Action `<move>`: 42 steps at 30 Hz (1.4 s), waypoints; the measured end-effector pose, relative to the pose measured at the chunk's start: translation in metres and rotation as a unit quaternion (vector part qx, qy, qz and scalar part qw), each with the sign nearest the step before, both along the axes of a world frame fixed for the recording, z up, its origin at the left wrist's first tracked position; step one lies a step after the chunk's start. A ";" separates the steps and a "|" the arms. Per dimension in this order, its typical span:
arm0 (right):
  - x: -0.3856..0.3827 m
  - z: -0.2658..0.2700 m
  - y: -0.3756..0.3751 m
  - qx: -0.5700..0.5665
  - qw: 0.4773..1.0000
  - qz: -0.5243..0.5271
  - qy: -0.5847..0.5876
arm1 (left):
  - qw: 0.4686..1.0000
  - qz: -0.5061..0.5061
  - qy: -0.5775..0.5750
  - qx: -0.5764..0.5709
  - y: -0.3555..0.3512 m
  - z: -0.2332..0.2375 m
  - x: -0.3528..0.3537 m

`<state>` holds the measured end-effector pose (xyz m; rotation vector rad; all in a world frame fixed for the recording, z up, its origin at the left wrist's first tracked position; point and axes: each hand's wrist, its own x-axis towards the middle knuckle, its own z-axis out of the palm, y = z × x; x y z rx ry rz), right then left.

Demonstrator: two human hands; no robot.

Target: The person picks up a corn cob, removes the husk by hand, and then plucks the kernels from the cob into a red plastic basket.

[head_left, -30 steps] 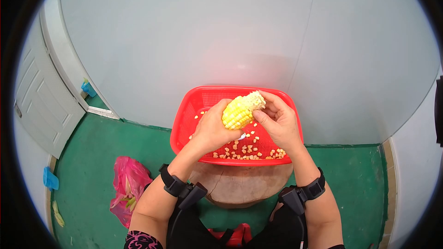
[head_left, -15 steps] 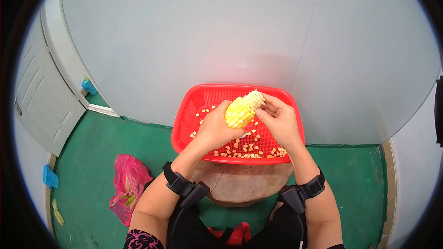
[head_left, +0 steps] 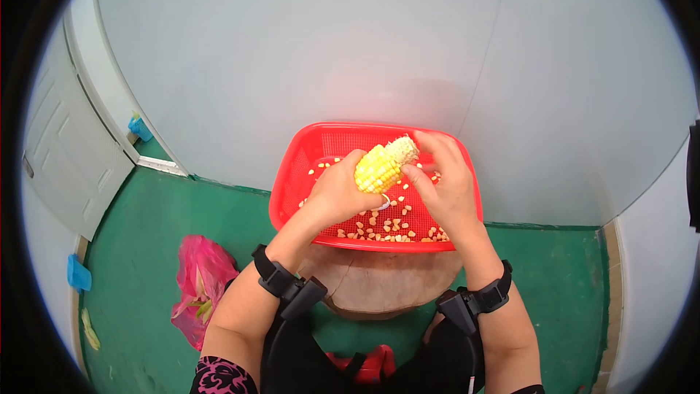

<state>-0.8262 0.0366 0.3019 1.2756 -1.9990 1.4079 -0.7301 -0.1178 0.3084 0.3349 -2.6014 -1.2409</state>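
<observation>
A corn cob (head_left: 378,170) is held above a red basket (head_left: 286,186); its upper right end is bare of kernels, the rest yellow. My left hand (head_left: 339,191) is wrapped round the lower left part of the cob. At the cob's right side is my right hand (head_left: 445,182), thumb against the kernels near the bare end and fingers raised apart behind it. Loose kernels (head_left: 394,225) lie scattered on the basket's mesh bottom. A small white object shows by my left thumb.
The basket rests on a round wooden stump (head_left: 379,284). A pink plastic bag (head_left: 200,284) with husks is on the green floor to the left. A blue container (head_left: 78,273) is at the far left, and a grey wall (head_left: 306,44) rises behind the basket.
My right fingers have lifted and spread away from the bare end of the cob, while my thumb stays near the kernels. The whole view has shifted slightly.
</observation>
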 end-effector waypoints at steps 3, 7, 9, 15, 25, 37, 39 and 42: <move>-0.007 0.001 0.000 0.027 0.989 0.058 0.132 | 0.998 -0.056 -0.031 0.017 -0.006 0.003 0.001; -0.005 0.003 -0.001 0.047 0.976 0.052 0.204 | 0.989 -0.120 -0.050 0.074 -0.010 0.013 0.003; -0.005 0.003 -0.002 0.043 0.976 0.039 0.207 | 0.987 -0.129 -0.057 0.079 -0.011 0.012 0.000; -0.006 -0.004 -0.009 0.019 0.979 0.026 0.203 | 0.986 -0.126 -0.073 0.078 -0.009 0.014 -0.004; -0.005 -0.008 -0.013 0.011 0.983 0.023 0.181 | 0.975 -0.153 -0.076 0.142 -0.013 0.003 -0.008; -0.011 0.003 0.003 0.064 0.985 0.134 0.091 | 0.961 -0.161 -0.092 0.206 -0.014 0.003 -0.007; -0.012 0.003 0.003 0.059 0.985 0.142 0.080 | 0.957 -0.164 -0.095 0.220 -0.013 0.004 -0.006; -0.012 0.003 0.005 0.065 0.985 0.146 0.070 | 0.961 -0.164 -0.098 0.199 -0.012 0.007 -0.005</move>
